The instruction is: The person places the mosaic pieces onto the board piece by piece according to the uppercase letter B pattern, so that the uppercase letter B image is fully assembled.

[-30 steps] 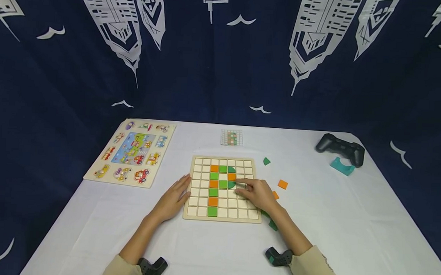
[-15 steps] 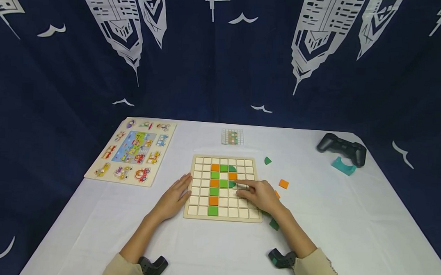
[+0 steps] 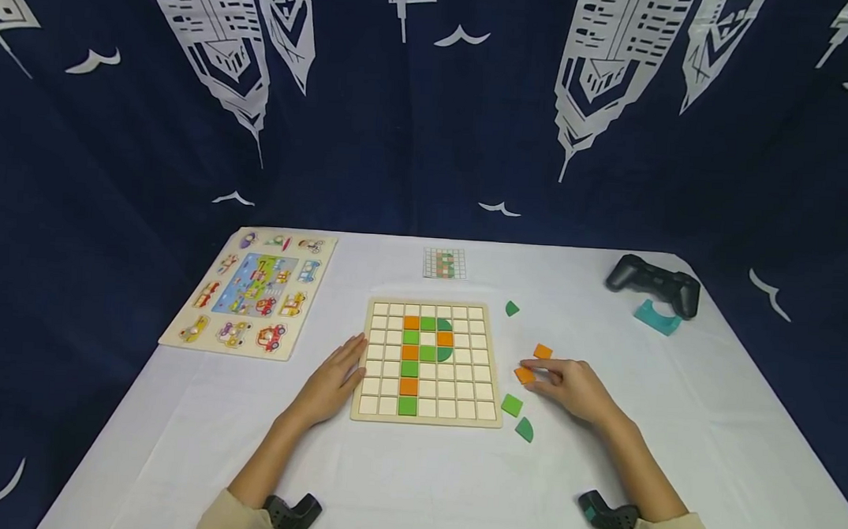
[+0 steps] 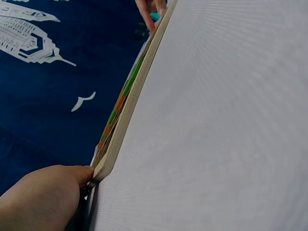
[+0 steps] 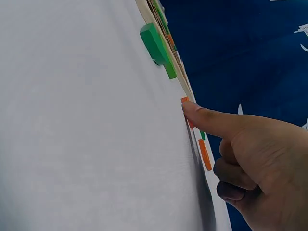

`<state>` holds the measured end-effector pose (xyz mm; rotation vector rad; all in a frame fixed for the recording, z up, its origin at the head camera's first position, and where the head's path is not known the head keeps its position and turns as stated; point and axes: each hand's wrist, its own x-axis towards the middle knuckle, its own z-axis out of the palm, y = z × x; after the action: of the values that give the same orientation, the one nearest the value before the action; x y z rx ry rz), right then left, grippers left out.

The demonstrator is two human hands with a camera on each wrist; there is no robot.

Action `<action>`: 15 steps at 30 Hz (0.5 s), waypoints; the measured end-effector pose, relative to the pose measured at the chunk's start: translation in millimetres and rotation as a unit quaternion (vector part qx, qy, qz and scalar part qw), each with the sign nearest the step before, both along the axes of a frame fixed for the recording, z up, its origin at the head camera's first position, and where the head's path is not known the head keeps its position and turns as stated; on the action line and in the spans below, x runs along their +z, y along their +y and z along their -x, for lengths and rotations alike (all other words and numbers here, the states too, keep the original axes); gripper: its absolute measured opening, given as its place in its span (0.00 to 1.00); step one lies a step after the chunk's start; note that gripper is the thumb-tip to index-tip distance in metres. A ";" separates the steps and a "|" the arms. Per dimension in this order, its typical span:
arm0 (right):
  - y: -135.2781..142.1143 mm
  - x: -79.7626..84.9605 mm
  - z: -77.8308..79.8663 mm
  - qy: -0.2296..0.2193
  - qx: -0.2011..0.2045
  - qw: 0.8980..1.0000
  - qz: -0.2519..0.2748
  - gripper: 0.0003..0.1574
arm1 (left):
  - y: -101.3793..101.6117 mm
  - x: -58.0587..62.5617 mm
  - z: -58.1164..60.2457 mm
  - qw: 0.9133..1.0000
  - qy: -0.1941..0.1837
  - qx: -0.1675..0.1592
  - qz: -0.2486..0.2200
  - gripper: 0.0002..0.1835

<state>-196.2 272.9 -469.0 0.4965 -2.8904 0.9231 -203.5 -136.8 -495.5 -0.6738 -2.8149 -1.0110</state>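
A wooden grid board (image 3: 461, 389) lies on the white table, bearing orange and green square tiles plus two dark green rounded pieces. My left hand (image 3: 330, 380) rests along the board's left edge with its fingers extended; its thumb side touches the edge in the left wrist view. Right of the board, my right hand (image 3: 573, 389) pinches an orange square tile (image 3: 523, 375) between thumb and index finger, low at the tabletop. Just behind that tile lies another orange square (image 3: 543, 351). A light green square (image 3: 512, 405) and a dark green quarter-round (image 3: 524, 430) sit nearer the front.
One more dark green quarter-round (image 3: 512, 309) lies at the board's back right. A small pattern card (image 3: 444, 263) is behind the board. At back left is a vehicle picture puzzle (image 3: 233, 333); at back right, a black game controller (image 3: 653, 285) beside a teal curved piece (image 3: 657, 318).
My right hand has left the dark green rounded piece on the board and moved right to the loose orange tile. The left hand stays at the board's edge.
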 end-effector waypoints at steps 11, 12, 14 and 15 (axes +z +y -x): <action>-27.0 -1.3 1.4 0.087 0.006 0.995 0.040 0.16 | 0.2 -0.3 0.6 1.000 -0.009 0.005 0.007 0.28; -35.6 -0.2 1.2 0.092 0.014 0.995 0.043 0.16 | 0.2 -0.2 0.6 1.000 -0.010 0.005 0.006 0.28; -53.5 0.9 1.4 0.098 0.027 0.994 0.043 0.17 | 0.3 0.0 0.6 1.000 -0.011 0.005 0.006 0.28; -62.5 1.3 1.3 0.096 0.033 0.994 0.042 0.17 | 0.4 0.1 0.7 1.000 -0.013 0.006 0.006 0.28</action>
<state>-197.5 210.5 -467.7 0.6389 -2.6666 0.9461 -204.2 -136.5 -495.4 -0.6499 -2.8449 -1.0089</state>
